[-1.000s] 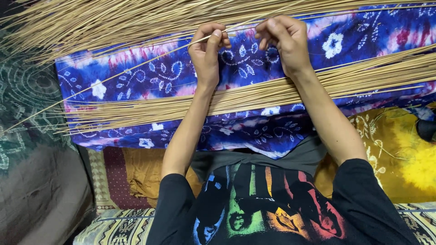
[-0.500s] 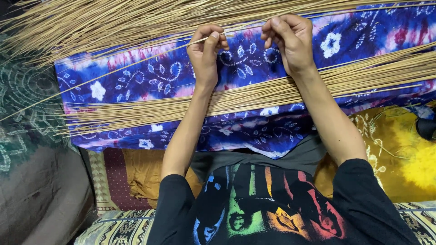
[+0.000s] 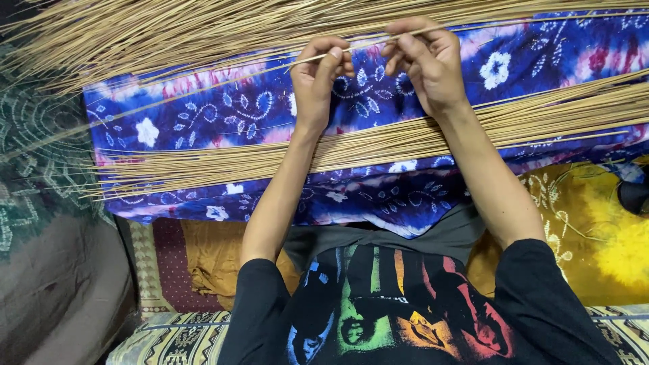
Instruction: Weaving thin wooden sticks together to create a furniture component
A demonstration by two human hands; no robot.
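Both hands grasp one thin straw-coloured stick (image 3: 223, 80): left hand (image 3: 318, 78) pinches it between thumb and forefinger, right hand (image 3: 427, 61) pinches the same stick just beside. The stick's long axis runs nearly level, its far end reaching well out past the left grip and sloping slightly down. It is stiff, smooth and needle-thin. Below the grip lies a flat bundle (image 3: 405, 138) of like sticks, parallel to it; above, a looser pile (image 3: 203, 30). Beneath both spreads a blue floral cloth (image 3: 223, 115), soft and creased.
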